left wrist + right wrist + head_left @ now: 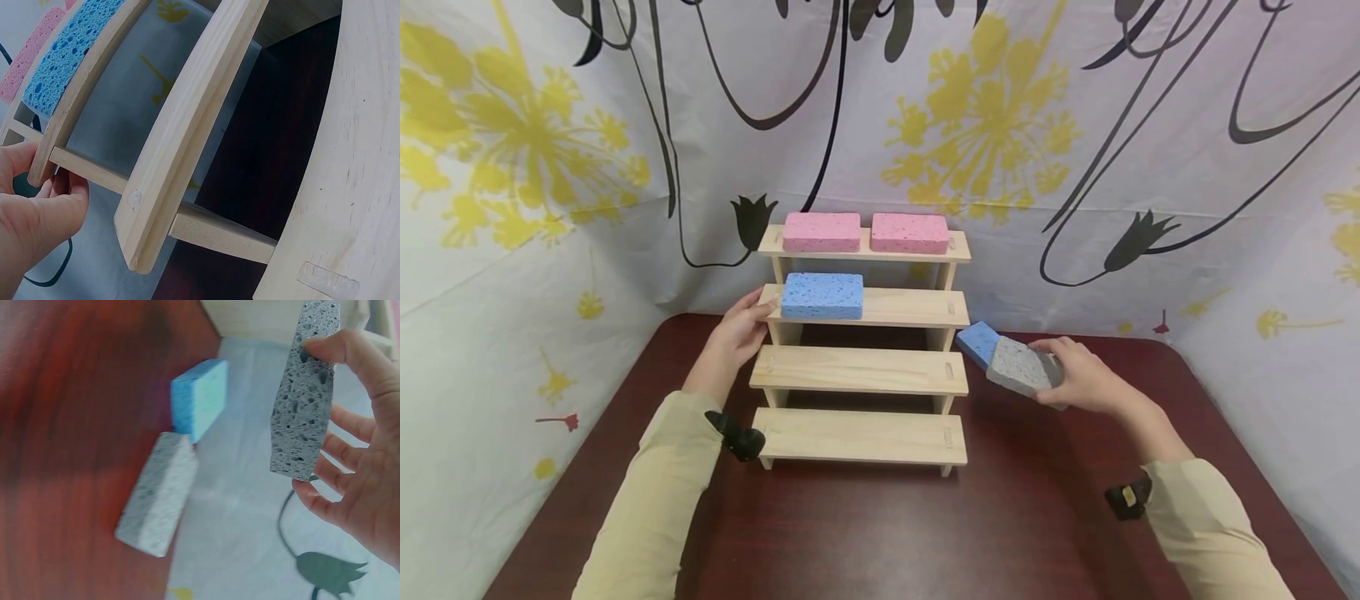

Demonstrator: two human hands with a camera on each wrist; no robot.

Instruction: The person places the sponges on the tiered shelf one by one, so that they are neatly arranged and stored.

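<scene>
1. Held pc.: grey sponge (303, 406), in R hand (1084, 379), raised above table (887, 537), to R of wooden rack (857, 435). In head view it partly hides the pcs. lying behind it.
2. R grip: narrow, loaded w/ grey sponge; thumb on one side, fingers on opp. side, at the end farther from rack.
3. L grip: L hand (743, 331) pinches L end of second board (913, 307), counted from top; thumb above, fingers below.
4. Handling (est.): wt. prob. light. Porous body, prob. springy if damp, stiffer if dry; moisture can't be told. Slip risk prob. low, surf. being coarse. Breakage unlikely; hard squeeze may dent edges.
5. Hold pt. (rec.): opp. sides nr. one end, light pressure, leaving far end and underside free for set-down.
6. Adj. pcs.: loose blue sponge (199, 400) and spare grey sponge (159, 495) lie on table, R of rack, apparently touching at their ends. Keep held pc. clear of both.
7. Rack load: two pink sponges (822, 232) side by side on top board (866, 245); shelved blue sponge (822, 297) on L half of second board.
</scene>
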